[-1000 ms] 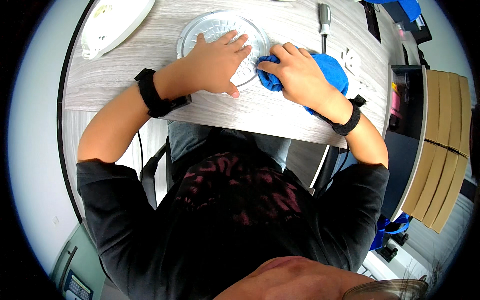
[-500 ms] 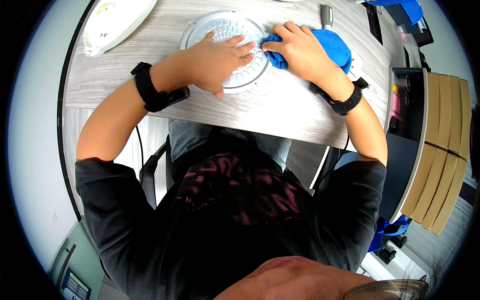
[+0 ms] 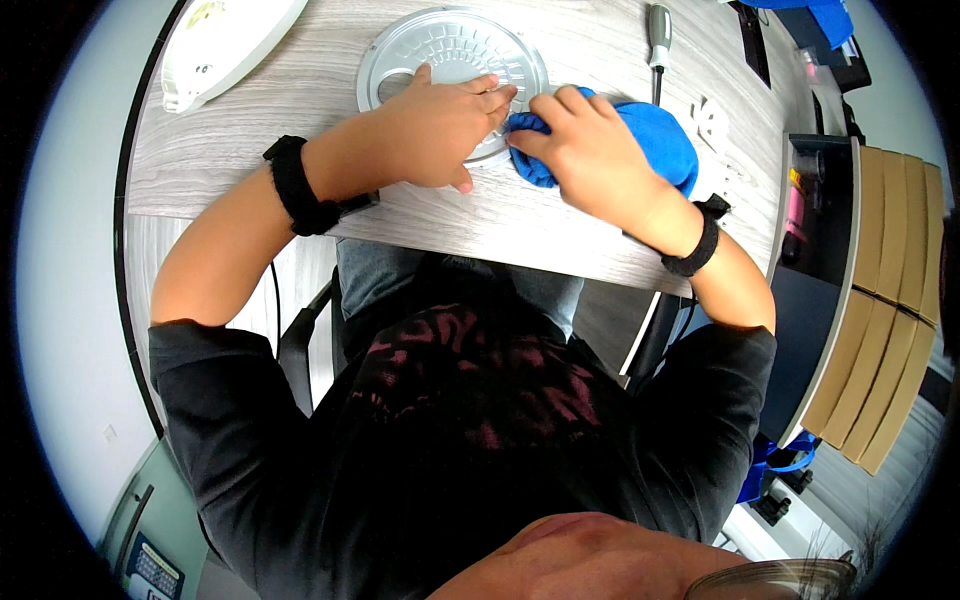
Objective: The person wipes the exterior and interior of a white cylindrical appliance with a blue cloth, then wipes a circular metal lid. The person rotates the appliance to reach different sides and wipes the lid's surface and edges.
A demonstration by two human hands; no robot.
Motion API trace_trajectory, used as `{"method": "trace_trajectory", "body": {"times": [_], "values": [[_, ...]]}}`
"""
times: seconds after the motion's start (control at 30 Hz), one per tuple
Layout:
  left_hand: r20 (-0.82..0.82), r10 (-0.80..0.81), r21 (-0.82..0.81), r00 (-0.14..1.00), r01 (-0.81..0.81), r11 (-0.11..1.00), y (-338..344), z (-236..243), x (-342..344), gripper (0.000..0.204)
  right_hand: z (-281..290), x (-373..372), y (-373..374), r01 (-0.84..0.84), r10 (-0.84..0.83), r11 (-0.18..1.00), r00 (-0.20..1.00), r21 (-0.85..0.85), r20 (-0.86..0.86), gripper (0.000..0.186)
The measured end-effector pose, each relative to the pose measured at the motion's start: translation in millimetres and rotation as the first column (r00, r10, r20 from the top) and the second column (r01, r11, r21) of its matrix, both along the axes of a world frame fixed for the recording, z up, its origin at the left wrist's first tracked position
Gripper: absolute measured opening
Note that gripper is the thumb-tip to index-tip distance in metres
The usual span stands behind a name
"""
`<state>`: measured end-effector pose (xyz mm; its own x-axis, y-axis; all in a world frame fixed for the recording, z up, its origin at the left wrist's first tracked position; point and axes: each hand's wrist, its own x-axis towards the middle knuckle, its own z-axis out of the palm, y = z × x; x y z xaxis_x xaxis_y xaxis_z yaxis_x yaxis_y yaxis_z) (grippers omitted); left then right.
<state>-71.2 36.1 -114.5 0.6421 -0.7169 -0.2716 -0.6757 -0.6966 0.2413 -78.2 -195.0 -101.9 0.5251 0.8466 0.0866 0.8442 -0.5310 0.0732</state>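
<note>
A round silver-grey disc with rings of slots and a hole at its left lies on the desk. Across its near part rests my left hand, palm down with fingers spread, steadying nothing else. My right hand pinches a bunched blue cloth and presses it against the disc's near right rim. The rest of the cloth spreads out to the right of that hand. Beyond the cloth lies a screwdriver with a grey handle, its shaft toward me.
A white oval housing lies at the far left of the wood-grain desk. Small white pieces sit right of the cloth. A dark shelf with cardboard boxes stands at the right. Both wrists wear black straps.
My right hand has moved the cloth nearer to me along the disc's rim, uncovering the screwdriver's shaft. The disc has shifted slightly away, and its hole now shows.
</note>
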Motion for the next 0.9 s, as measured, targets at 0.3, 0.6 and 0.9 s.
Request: {"method": "trace_trajectory", "body": {"times": [0.3, 0.6, 0.9], "values": [[0.041, -0.080, -0.004, 0.996, 0.080, 0.997, 6, -2, 1, 0.096, -12, 51, -14, 0.100, -0.102, 0.995, 0.989, 0.029, 0.110, 0.025], [0.152, 0.016, 0.002, 0.988, -0.016, 1.000, 4, -12, -14, 0.090, -3, 10, -1, 0.044, -0.043, 0.999, 0.999, -0.013, 0.023, 0.026], [0.155, -0.142, -0.073, 0.978, 0.155, 0.985, 24, -1, -7, 0.066, -3, 48, -12, 0.120, -0.120, 0.993, 0.993, 0.014, 0.016, 0.053]]}}
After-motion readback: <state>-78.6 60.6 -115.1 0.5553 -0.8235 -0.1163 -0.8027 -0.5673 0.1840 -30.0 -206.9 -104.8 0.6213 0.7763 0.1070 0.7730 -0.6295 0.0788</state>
